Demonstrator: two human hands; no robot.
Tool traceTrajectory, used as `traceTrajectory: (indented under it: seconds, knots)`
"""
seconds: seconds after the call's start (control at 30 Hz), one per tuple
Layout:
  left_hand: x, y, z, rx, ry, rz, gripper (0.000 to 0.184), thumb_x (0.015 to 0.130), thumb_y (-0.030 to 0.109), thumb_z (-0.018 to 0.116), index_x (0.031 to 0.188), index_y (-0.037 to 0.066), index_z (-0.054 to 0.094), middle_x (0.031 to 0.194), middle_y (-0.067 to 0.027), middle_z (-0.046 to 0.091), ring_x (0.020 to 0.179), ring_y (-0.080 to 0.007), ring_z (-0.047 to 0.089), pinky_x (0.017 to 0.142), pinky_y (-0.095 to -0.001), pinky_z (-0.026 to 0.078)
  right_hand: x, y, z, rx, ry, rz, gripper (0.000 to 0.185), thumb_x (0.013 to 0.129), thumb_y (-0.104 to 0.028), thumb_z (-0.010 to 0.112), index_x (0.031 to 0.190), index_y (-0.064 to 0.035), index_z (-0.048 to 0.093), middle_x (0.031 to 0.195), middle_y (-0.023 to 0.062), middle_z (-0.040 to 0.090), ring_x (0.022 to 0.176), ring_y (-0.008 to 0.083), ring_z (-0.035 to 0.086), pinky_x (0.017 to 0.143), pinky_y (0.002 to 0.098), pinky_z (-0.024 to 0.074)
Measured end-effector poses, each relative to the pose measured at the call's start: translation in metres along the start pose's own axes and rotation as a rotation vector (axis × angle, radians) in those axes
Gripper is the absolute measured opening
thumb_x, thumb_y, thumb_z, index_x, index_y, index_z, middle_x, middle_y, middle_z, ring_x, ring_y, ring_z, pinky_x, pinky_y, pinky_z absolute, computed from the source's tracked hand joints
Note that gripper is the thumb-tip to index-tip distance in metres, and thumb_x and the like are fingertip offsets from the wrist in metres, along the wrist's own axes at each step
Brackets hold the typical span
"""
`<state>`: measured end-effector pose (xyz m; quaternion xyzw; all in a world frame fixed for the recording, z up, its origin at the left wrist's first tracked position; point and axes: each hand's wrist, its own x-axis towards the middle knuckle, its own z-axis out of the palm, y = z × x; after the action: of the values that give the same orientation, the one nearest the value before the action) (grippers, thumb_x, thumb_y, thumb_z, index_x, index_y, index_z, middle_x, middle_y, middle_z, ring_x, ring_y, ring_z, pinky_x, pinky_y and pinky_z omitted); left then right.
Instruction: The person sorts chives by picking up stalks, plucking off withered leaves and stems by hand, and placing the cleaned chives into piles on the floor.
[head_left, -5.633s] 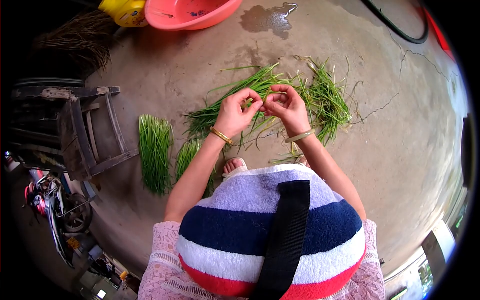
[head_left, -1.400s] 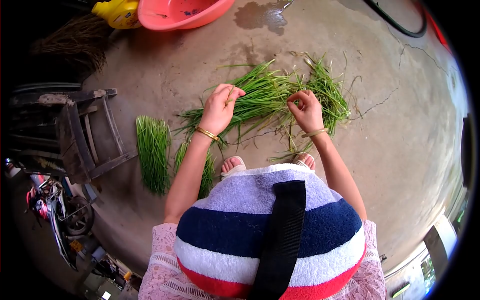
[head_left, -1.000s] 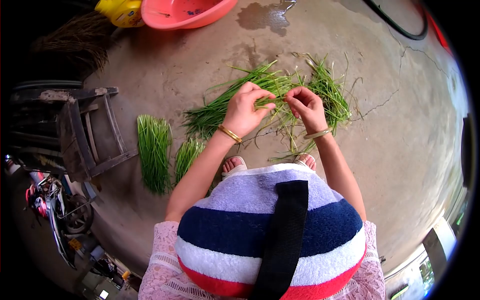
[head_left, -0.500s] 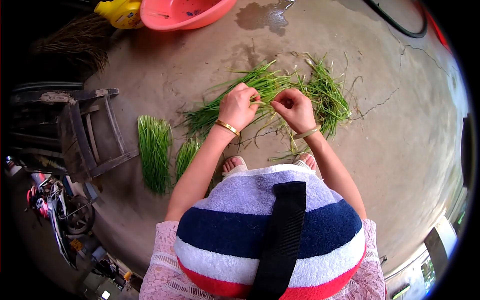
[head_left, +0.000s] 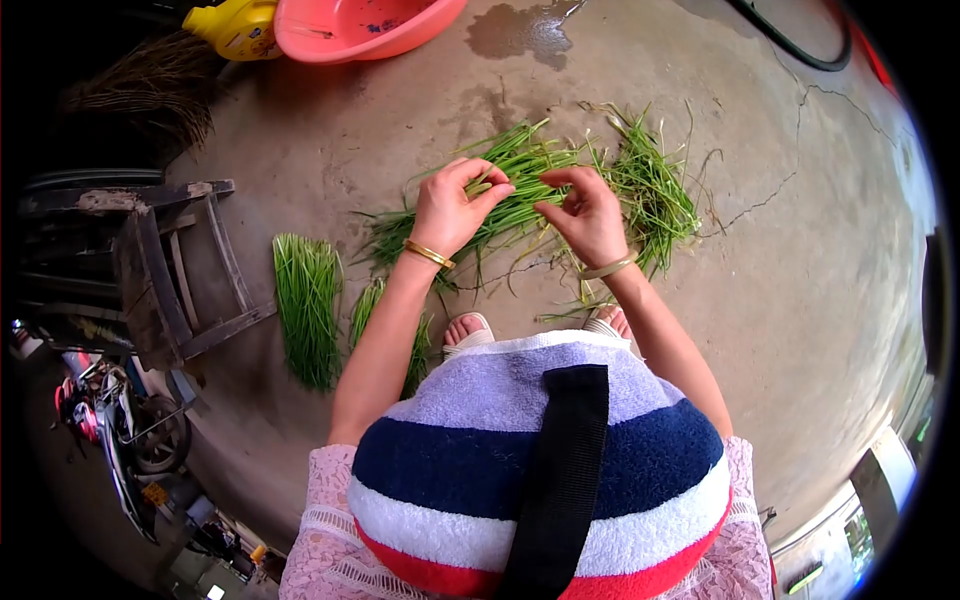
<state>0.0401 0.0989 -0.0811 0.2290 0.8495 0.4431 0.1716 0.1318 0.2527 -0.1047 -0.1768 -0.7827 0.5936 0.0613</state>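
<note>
A loose pile of green chives (head_left: 520, 150) lies on the concrete floor in front of me. Over its left part, my left hand (head_left: 450, 212) is closed, with a few green chive stalks between thumb and fingers. My right hand (head_left: 588, 222) hovers to its right, thumb and forefinger apart, with nothing visible between them. Beyond it is a messier heap of stalks and trimmings (head_left: 655, 195). On the left lies a neat bundle of chives (head_left: 306, 310), pale ends away from me. A smaller bundle (head_left: 367, 310) sits beside it, partly hidden by my left forearm.
A pink basin (head_left: 365, 45) and a yellow jug (head_left: 240, 30) stand at the far left. A worn wooden stool (head_left: 165, 270) is at the left, with a twig broom (head_left: 150, 90) beyond. Wet floor shows near the top, and a dark hose (head_left: 800, 55) lies at upper right.
My left hand has moved left, away from the right hand, and turned somewhat. The right hand's thumb and forefinger have parted. More of the smaller bundle shows beside my forearm.
</note>
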Motion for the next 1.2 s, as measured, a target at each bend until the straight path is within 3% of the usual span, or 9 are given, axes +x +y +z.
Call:
traceTrajectory:
  seconds: [0.13,0.2,0.27,0.3,0.43,0.6,0.77,0.97,1.2]
  knots:
    - [0.002,0.008,-0.002,-0.006,-0.04,-0.001,0.01,0.07,0.008,0.068,0.076,0.003,0.061,0.064,0.0032,0.056,0.048,0.0004,0.037,0.044,-0.0172,0.031,0.001,-0.008,0.007,0.073,-0.084,-0.008,0.026,0.065,-0.006,0.068,0.09,-0.0062,0.061,0.078,0.0041,0.054,0.053,0.0088,0.047,0.05,0.0212,0.0415]
    - [0.003,0.01,-0.006,-0.029,-0.167,-0.262,0.013,0.064,0.012,0.071,0.071,0.006,0.061,0.071,-0.0048,0.059,0.057,-0.0106,0.052,0.053,-0.0248,0.04,0.002,-0.005,0.008,0.136,-0.098,0.028,0.025,0.066,-0.006,0.067,0.089,-0.0059,0.061,0.078,0.0038,0.055,0.053,0.0082,0.047,0.051,0.0208,0.0412]
    - [0.001,0.003,-0.004,-0.018,-0.148,-0.201,0.011,0.066,0.009,0.069,0.072,0.005,0.061,0.065,0.0,0.057,0.052,-0.0055,0.043,0.048,-0.0213,0.035,0.003,0.0,0.008,0.403,-0.11,0.183,0.021,0.068,-0.007,0.066,0.088,-0.0049,0.061,0.075,0.0032,0.056,0.055,0.0069,0.047,0.051,0.0201,0.0408]
    - [0.001,0.001,-0.003,-0.008,-0.13,-0.141,0.01,0.067,0.006,0.068,0.073,0.003,0.061,0.06,0.0048,0.054,0.046,-0.0003,0.034,0.043,-0.0178,0.03,0.002,-0.003,0.007,0.393,-0.112,0.185,0.02,0.069,-0.01,0.067,0.087,-0.0044,0.062,0.074,0.0031,0.058,0.055,0.0063,0.048,0.051,0.0201,0.0406]
    - [0.0,0.0,0.004,-0.304,-0.165,-0.088,0.012,0.067,0.004,0.067,0.075,0.002,0.058,0.063,0.0034,0.055,0.049,-0.0002,0.038,0.045,-0.0174,0.032,0.0,-0.004,0.01,0.222,-0.052,0.002,0.018,0.066,-0.013,0.069,0.08,-0.0042,0.063,0.072,0.0034,0.058,0.052,0.0074,0.047,0.049,0.0217,0.0405]
    - [0.001,0.0,0.005,-0.083,-0.159,-0.098,0.02,0.065,-0.001,0.066,0.078,0.002,0.051,0.067,-0.0003,0.057,0.056,-0.0016,0.046,0.048,-0.0173,0.036,0.001,0.004,0.015,0.107,-0.098,0.058,0.015,0.067,-0.014,0.069,0.077,-0.0038,0.063,0.065,0.0037,0.057,0.05,0.0085,0.047,0.049,0.0227,0.0403]
    - [0.0,0.004,0.0,-0.025,-0.204,-0.072,0.017,0.066,0.001,0.066,0.077,0.002,0.053,0.065,0.0015,0.055,0.052,-0.0011,0.04,0.046,-0.0176,0.033,0.001,-0.002,0.008,-0.001,-0.087,-0.022,0.011,0.071,-0.012,0.065,0.074,-0.0025,0.061,0.064,0.0044,0.057,0.051,0.0093,0.048,0.049,0.0227,0.0404]
    - [0.001,-0.008,-0.011,0.029,-0.154,-0.124,0.01,0.068,0.007,0.065,0.076,0.004,0.059,0.064,0.0033,0.054,0.048,-0.0018,0.037,0.045,-0.0183,0.033,0.012,0.005,-0.015,0.558,0.082,0.213,0.005,0.079,-0.007,0.054,0.078,-0.002,0.053,0.074,0.003,0.06,0.053,0.0027,0.044,0.045,0.0167,0.0361]
    - [0.007,-0.011,-0.043,-0.338,-0.057,-0.19,0.008,0.076,0.006,0.061,0.083,0.001,0.059,0.078,0.0013,0.059,0.064,-0.0019,0.048,0.057,-0.0161,0.04,0.012,0.003,-0.016,0.49,-0.015,0.241,0.017,0.078,-0.002,0.051,0.093,-0.0033,0.059,0.072,0.0024,0.06,0.05,0.0023,0.044,0.043,0.0168,0.0351]
